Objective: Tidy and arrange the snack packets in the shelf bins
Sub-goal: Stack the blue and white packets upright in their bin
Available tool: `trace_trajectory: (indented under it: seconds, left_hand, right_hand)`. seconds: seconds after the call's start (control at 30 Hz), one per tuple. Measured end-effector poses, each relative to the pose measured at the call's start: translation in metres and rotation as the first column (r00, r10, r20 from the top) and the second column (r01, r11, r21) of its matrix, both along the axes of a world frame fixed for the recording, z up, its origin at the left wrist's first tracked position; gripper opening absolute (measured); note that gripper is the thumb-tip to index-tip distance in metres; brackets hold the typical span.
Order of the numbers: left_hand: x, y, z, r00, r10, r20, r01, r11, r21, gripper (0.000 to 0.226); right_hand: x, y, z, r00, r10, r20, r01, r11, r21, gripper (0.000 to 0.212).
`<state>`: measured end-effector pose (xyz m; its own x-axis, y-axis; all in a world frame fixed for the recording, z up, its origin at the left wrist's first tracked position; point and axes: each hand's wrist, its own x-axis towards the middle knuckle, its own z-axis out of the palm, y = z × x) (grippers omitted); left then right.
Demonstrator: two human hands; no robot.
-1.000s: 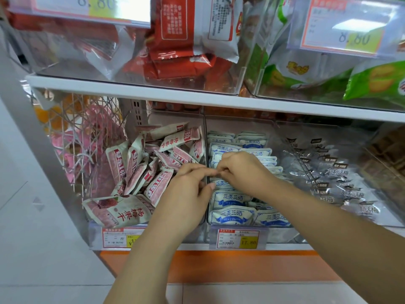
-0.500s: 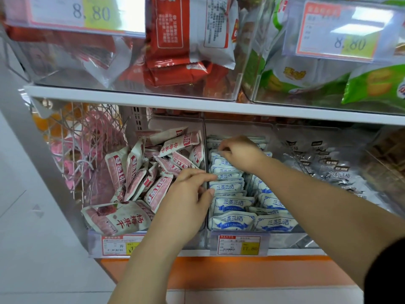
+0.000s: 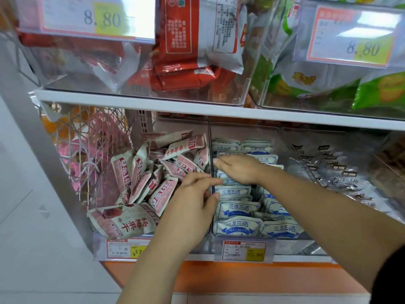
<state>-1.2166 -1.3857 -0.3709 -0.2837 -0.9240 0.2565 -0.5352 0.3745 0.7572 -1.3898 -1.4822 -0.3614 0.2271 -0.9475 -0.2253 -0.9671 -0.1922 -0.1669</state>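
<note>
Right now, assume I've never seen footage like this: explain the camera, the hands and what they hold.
One camera on a person's head looks down at their own bare hands; no machine. On the lower shelf stand clear bins: pink packets jumbled at left, blue-and-white packets in rows in the middle, clear-wrapped packets at right. The right hand lies flat on the blue-and-white packets. The left hand reaches their edge by the divider; whether it pinches one is unclear.

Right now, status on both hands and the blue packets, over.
Right hand flat on blue packets. Left hand touching them at the divider, grip unclear. Nothing blocking.
</note>
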Motion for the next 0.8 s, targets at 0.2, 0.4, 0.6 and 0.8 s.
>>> trace_trajectory:
  seconds: [0.2,0.4,0.6,0.8]
  left_hand:
    - [0.001,0.002,0.002,1.0,-0.013,0.007,0.013,1.0,0.019,0.028]
    - [0.001,0.002,0.0,1.0,-0.011,0.003,0.011,1.0,0.024,0.028]
    - [0.002,0.002,0.001,1.0,-0.016,0.001,0.016,1.0,0.022,0.029]
    - [0.002,0.001,-0.001,1.0,-0.016,-0.001,0.016,0.999,0.031,0.028]
  right_hand:
    - [0.001,0.006,0.005,0.996,0.052,-0.078,-0.051,0.999,0.016,0.051]
    - [0.011,0.009,0.003,0.98,0.028,-0.196,-0.019,0.999,0.048,0.043]
    - [0.007,-0.001,0.008,0.97,-0.073,0.233,0.074,0.997,0.005,0.045]
    - [-0.035,0.009,0.042,0.99,0.013,0.142,0.007,0.99,-0.142,0.021]
